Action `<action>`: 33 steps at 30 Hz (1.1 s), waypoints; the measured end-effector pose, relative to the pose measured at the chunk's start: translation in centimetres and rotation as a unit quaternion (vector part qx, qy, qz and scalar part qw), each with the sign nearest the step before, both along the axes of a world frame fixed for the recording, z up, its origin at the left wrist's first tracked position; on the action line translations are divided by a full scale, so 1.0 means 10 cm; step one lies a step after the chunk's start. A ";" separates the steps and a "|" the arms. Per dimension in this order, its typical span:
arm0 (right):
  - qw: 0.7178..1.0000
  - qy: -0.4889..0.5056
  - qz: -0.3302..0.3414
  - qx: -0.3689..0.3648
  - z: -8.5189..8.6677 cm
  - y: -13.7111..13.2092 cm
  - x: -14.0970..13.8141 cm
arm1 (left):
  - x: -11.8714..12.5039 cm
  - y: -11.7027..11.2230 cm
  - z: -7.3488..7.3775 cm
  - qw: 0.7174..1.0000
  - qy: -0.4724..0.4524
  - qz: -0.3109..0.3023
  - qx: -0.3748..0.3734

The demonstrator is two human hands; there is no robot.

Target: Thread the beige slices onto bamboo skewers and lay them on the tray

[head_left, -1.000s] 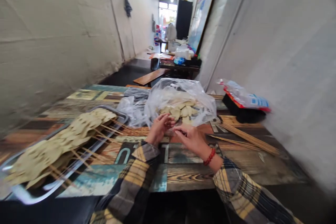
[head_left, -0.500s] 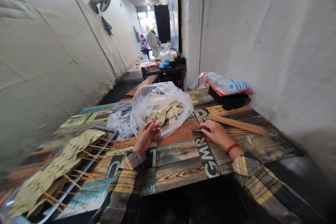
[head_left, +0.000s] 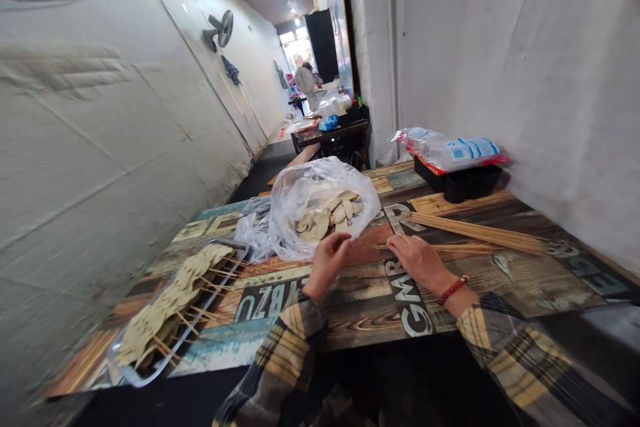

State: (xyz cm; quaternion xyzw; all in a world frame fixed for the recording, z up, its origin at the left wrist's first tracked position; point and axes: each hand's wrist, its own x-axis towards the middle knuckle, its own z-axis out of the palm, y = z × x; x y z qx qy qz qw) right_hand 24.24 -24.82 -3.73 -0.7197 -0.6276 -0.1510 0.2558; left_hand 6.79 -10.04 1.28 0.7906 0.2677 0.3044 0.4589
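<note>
My left hand [head_left: 327, 263] rests at the mouth of a clear plastic bag [head_left: 320, 207], fingers curled; what they hold, if anything, I cannot make out. The bag holds several pale flat food pieces [head_left: 325, 215]. My right hand [head_left: 417, 260] lies on the patterned wooden table [head_left: 380, 307], fingers curled by the near ends of thin bamboo skewers [head_left: 475, 233] spread out to its right. At the left a metal tray [head_left: 150, 367] carries several skewered pale pieces [head_left: 173, 297].
A black tray with a red-and-blue plastic packet [head_left: 457, 157] stands against the right wall. Crumpled plastic [head_left: 253, 230] lies behind the bag. Walls close in on both sides. More tables and a person are far down the corridor.
My view has swung right and tilted. My right hand went from beside the left one out to the skewers. My left hand has stayed at the bag's mouth.
</note>
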 end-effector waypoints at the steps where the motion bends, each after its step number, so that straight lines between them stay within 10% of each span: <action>1: 1.000 -0.006 0.004 0.003 0.00 0.00 -0.02 | 0.06 -0.07 -0.01 0.998 0.026 -0.024 0.059; 17: 0.995 -0.059 0.070 0.036 -0.05 -0.02 -0.02 | -0.03 -0.12 -0.07 0.932 0.169 -0.062 0.315; 27: 0.998 -0.064 0.029 0.010 -0.21 -0.02 0.17 | -1.41 0.57 0.32 0.982 0.091 0.104 0.129; 33: 0.997 -0.030 0.064 0.019 -0.16 -0.02 0.15 | -1.52 0.40 0.26 0.987 -0.004 0.154 0.041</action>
